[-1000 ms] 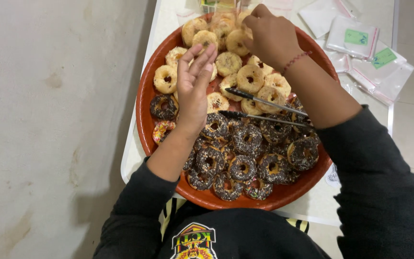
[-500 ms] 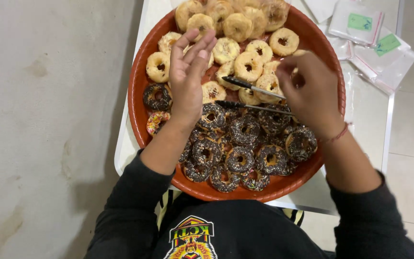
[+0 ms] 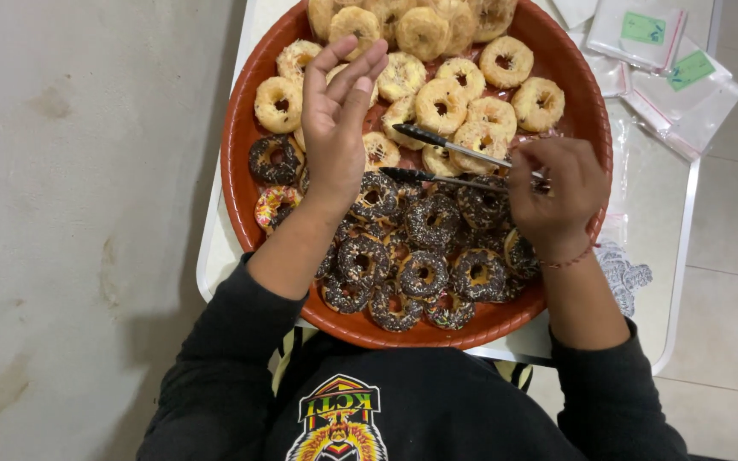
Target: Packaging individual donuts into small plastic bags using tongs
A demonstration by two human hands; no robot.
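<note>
Tongs (image 3: pixel 446 162): you hold the metal tongs in your right hand (image 3: pixel 554 195), fingers clenched round the handle end; the two arms are spread, their dark tips (image 3: pixel 399 152) over the middle of the tray, just beside your left hand.
Left hand (image 3: pixel 335 128): it is released and holds nothing, palm up, fingers extended, hovering above the pale doughnuts on the tray's left side.
Pale doughnuts (image 3: pixel 442 104): glazed rings fill the far half of the tray, touching and partly stacked.
Dark doughnuts (image 3: pixel 424 273): chocolate-coated rings with sprinkles crowd the near half, close to your body.
Handling: judged by their look, the doughnuts are light, soft and easily dented, and the coating would smear; pinch one gently across the ring, or through its hole, rather than squeezing the top.
Tray (image 3: pixel 241 196): a round red-brown tray, resting on a white table (image 3: pixel 651 222).
Further out: clear plastic bags (image 3: pixel 668 60) with green labels lie on the table at the far right, apart from the tray.
</note>
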